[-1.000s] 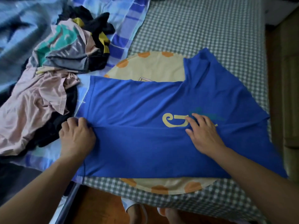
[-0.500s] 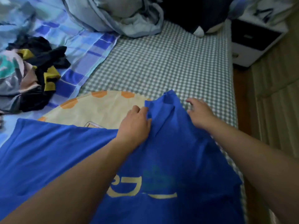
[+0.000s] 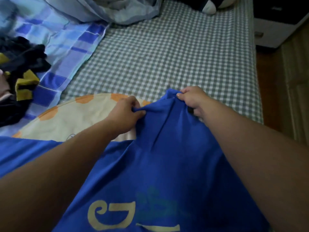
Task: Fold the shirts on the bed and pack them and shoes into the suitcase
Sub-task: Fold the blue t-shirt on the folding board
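on the bed [image 3: 167, 52] | left hand [image 3: 128, 111], right hand [image 3: 192, 99] both pinch blue shirt [image 3: 167, 156] (arms outstretched)

Your forearms cover much of the blue shirt [image 3: 167, 164], and the bottom edge cuts off its yellow print [image 3: 110, 216] mid-letter, so you cannot read it. The teal mark [image 3: 157, 203] beside the print is too faint to make out. Your right hand [image 3: 192, 101] hides its own fingertips in the cloth. The dark clothes pile [image 3: 18, 64] runs off the left edge. At the top, the frame crops the grey bedding [image 3: 103, 10] and a black-and-white object [image 3: 207, 5].
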Tool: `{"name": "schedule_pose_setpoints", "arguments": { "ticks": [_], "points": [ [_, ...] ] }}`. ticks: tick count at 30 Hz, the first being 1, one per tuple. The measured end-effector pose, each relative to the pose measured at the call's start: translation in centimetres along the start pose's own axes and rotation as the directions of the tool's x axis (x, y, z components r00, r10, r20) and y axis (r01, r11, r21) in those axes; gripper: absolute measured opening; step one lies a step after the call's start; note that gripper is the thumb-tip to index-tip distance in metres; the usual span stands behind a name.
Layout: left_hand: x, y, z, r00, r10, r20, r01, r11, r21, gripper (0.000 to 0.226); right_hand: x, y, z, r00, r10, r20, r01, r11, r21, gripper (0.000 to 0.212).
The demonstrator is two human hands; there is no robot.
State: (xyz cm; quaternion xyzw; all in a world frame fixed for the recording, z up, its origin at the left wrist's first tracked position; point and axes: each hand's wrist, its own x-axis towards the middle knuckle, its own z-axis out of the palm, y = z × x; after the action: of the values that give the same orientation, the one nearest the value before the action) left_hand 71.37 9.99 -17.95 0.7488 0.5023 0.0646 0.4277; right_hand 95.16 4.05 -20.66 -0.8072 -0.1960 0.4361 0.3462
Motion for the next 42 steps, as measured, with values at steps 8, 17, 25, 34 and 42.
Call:
{"name": "schedule_pose_setpoints", "arguments": {
  "ticks": [8,17,25,34,42],
  "points": [
    [-2.4,-1.8,-2.9,0.963,-0.2,0.183,0.27,0.667,-0.695,0.019,-0.8,0.3,-0.3,1.0,-0.015,0.011,0.012,0.986,0.165,0.013],
    [-2.6,-0.4,-3.0,0.936,-0.346,0.07,0.272,0.581,-0.767,0.037,-4.7,-2.7,-1.1,0.996,-0.091,0.008,0.082,0.93,0.358,0.015],
    [-14.8,0.8,-4.8,0.994,0.099,0.045,-0.054,0.813,-0.58,0.027,-20.6,3.1,-6.5,0.887,-0.448,0.113,0.423,0.886,0.192,0.037],
    [-14.2,-6.7,-2.2,0.942,0.324,0.089,-0.333,0.866,0.374,0.06,-21.4,12.8,-7.0,0.786,-0.606,0.121,0.549,0.595,-0.588,0.054],
    [-7.4,-9.7,-5.4,0.975,0.215,0.057,-0.187,0.655,0.732,0.017,-12.5,8.3,-2.7,0.852,-0.417,0.315,0.464,0.325,-0.824,0.026]
  ]
}}
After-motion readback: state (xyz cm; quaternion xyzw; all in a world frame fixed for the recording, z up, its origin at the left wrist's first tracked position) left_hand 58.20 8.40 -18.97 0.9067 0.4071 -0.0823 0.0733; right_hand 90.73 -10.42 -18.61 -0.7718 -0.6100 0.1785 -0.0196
